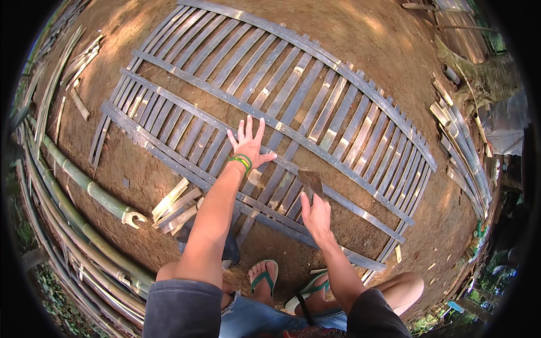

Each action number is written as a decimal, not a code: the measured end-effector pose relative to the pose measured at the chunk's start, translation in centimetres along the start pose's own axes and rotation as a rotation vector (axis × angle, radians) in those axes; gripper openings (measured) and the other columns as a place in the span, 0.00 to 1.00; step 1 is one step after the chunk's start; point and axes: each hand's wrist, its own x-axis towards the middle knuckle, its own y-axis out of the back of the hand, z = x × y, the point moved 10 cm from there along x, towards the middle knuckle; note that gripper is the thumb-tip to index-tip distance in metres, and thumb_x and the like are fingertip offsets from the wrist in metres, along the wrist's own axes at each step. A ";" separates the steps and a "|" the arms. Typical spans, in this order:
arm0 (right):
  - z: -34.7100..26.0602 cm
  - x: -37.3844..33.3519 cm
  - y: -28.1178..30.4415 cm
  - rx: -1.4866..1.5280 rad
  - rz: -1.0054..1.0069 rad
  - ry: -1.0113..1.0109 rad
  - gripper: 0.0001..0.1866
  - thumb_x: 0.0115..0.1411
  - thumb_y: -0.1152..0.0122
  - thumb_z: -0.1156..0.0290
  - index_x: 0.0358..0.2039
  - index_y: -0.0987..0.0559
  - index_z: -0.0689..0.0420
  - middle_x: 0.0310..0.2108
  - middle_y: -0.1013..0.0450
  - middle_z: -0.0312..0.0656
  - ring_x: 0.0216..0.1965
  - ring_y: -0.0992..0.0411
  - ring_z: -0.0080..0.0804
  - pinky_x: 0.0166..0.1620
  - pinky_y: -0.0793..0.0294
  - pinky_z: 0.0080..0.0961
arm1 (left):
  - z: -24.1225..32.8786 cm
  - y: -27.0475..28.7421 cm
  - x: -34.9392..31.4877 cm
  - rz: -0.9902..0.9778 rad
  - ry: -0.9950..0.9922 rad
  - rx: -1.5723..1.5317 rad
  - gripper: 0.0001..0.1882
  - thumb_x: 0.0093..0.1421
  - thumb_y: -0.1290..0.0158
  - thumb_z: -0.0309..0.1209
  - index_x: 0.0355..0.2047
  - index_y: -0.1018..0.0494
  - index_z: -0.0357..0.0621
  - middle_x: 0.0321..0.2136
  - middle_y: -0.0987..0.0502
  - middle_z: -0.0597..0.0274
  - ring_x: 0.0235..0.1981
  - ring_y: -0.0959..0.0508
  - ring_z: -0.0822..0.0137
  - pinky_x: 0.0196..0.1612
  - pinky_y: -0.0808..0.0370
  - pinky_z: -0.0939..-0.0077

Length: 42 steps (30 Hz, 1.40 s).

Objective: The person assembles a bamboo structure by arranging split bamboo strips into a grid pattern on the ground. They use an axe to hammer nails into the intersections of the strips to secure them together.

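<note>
Slatted panel [279,125] beneath splayed left hand [249,147] and right hand [317,218] with gripped blade [311,181]

Frame [304,139] on ground [434,242], poles [90,188] left, seemingly strips [468,152] right

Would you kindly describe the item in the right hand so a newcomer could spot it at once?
Find the large slatted frame on the ground. At its near side, the right hand holds a dark, blade-like tool. It looks broader and browner than the long, narrow grey slats.
</note>
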 end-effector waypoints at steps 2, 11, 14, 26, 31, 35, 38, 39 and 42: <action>-0.1 0.1 0.7 -0.018 0.031 0.052 0.20 0.71 0.39 0.62 0.57 0.22 0.60 0.33 0.20 0.62 0.35 0.21 0.67 0.39 0.21 0.54 | 0.0 0.3 0.1 0.008 0.005 -0.013 0.73 0.49 0.34 0.70 0.81 0.68 0.62 0.81 0.70 0.46 0.80 0.65 0.41 0.72 0.70 0.19; 0.5 1.4 -1.0 -0.149 0.065 0.180 0.18 0.71 0.39 0.63 0.54 0.22 0.62 0.31 0.19 0.58 0.30 0.20 0.65 0.33 0.21 0.55 | 0.9 0.4 0.1 0.019 -0.010 -0.016 0.72 0.50 0.33 0.68 0.81 0.69 0.63 0.81 0.69 0.45 0.81 0.65 0.42 0.72 0.71 0.20; -2.8 1.0 2.0 -0.070 0.168 0.307 0.18 0.71 0.39 0.66 0.56 0.22 0.62 0.38 0.19 0.61 0.36 0.20 0.67 0.39 0.20 0.52 | 0.2 -0.2 -0.2 -0.051 0.029 -0.010 0.72 0.50 0.33 0.68 0.81 0.69 0.63 0.81 0.70 0.46 0.81 0.65 0.42 0.72 0.70 0.20; -1.3 1.5 1.0 -0.097 0.003 0.197 0.19 0.71 0.40 0.62 0.57 0.23 0.59 0.34 0.20 0.61 0.33 0.20 0.66 0.38 0.20 0.57 | 0.3 0.3 -0.2 -0.002 0.005 0.002 0.72 0.50 0.33 0.68 0.81 0.69 0.62 0.81 0.69 0.45 0.81 0.65 0.41 0.72 0.70 0.20; -5.9 -0.4 5.4 0.112 0.195 0.375 0.21 0.70 0.38 0.66 0.60 0.26 0.58 0.32 0.20 0.61 0.32 0.20 0.66 0.36 0.21 0.54 | -0.1 1.1 -0.5 0.037 -0.004 -0.020 0.72 0.50 0.33 0.67 0.81 0.68 0.62 0.81 0.69 0.46 0.81 0.65 0.42 0.72 0.70 0.20; -1.7 0.9 1.3 -0.074 0.074 0.297 0.21 0.70 0.38 0.66 0.59 0.29 0.60 0.33 0.19 0.59 0.34 0.19 0.66 0.34 0.20 0.58 | 0.7 0.9 -0.3 0.007 0.004 -0.005 0.72 0.50 0.33 0.68 0.81 0.68 0.62 0.81 0.69 0.46 0.80 0.64 0.41 0.72 0.70 0.20; 0.9 1.9 0.0 -0.198 -0.096 0.135 0.22 0.71 0.40 0.63 0.59 0.30 0.59 0.30 0.20 0.61 0.31 0.21 0.69 0.35 0.20 0.60 | 0.5 1.2 0.3 0.029 -0.002 -0.006 0.72 0.49 0.33 0.68 0.81 0.67 0.62 0.81 0.69 0.46 0.80 0.64 0.41 0.72 0.70 0.21; 0.9 2.0 0.3 -0.135 -0.075 0.139 0.22 0.71 0.40 0.63 0.59 0.29 0.60 0.30 0.20 0.62 0.31 0.21 0.70 0.35 0.20 0.60 | 0.5 1.4 0.5 0.033 -0.002 0.002 0.72 0.49 0.33 0.68 0.81 0.67 0.62 0.81 0.69 0.46 0.80 0.64 0.41 0.72 0.70 0.21; -3.3 1.1 3.2 -0.046 0.035 0.249 0.21 0.71 0.40 0.63 0.59 0.28 0.60 0.29 0.20 0.62 0.31 0.21 0.69 0.36 0.19 0.59 | -0.4 0.7 -0.2 0.032 0.009 -0.011 0.72 0.49 0.33 0.68 0.81 0.67 0.62 0.81 0.69 0.46 0.80 0.64 0.41 0.73 0.71 0.21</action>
